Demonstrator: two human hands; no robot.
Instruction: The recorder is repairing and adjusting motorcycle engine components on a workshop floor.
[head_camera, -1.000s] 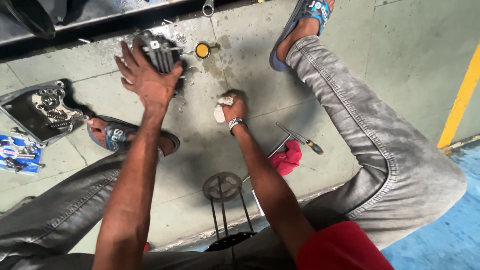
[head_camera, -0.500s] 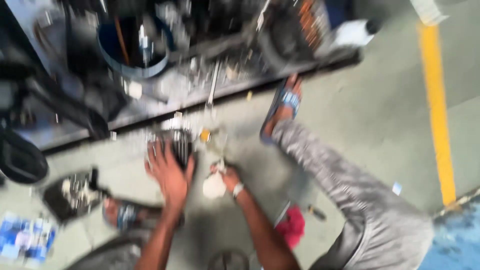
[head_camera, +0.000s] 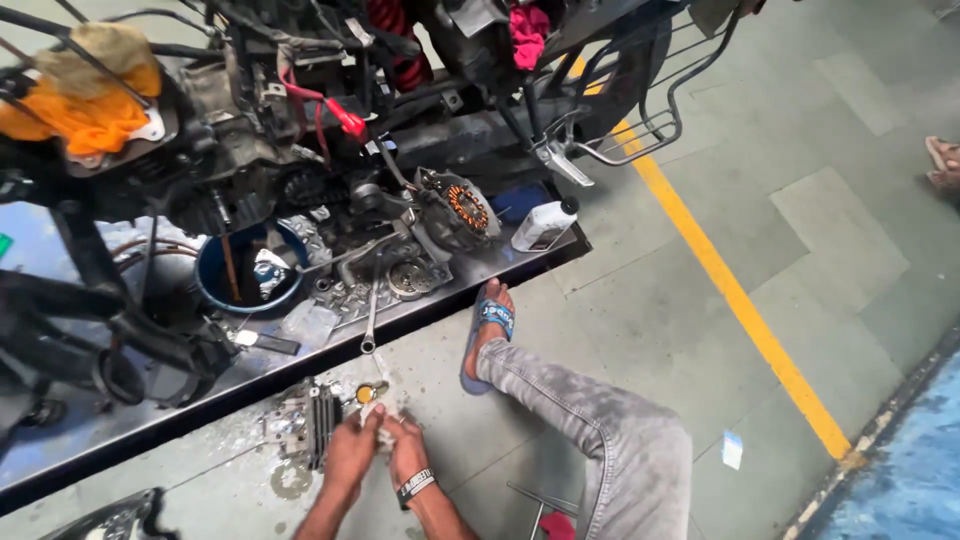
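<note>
My left hand (head_camera: 350, 452) and my right hand (head_camera: 408, 450), which wears a dark wristband, meet low in the view over the floor. Both close on a small white rag (head_camera: 377, 414) between their fingertips. A finned grey metal engine part (head_camera: 312, 420) lies on the floor just left of my left hand, touching or nearly touching it. A small orange-yellow cap (head_camera: 366, 393) sits just beyond the rag. My forearms run out of the bottom edge.
A partly stripped motorcycle (head_camera: 300, 110) stands on a black lift platform (head_camera: 470, 285) with a blue bucket (head_camera: 212, 290), a spanner (head_camera: 370, 322), a copper-wound stator (head_camera: 466, 206) and a white bottle (head_camera: 545, 226). My grey-jeaned leg (head_camera: 600, 430) stretches right. Another person's feet (head_camera: 944, 165) show far right.
The view has swung up from the floor to the motorcycle and platform. My left hand has come off the finned part and joined my right hand at the white rag.
</note>
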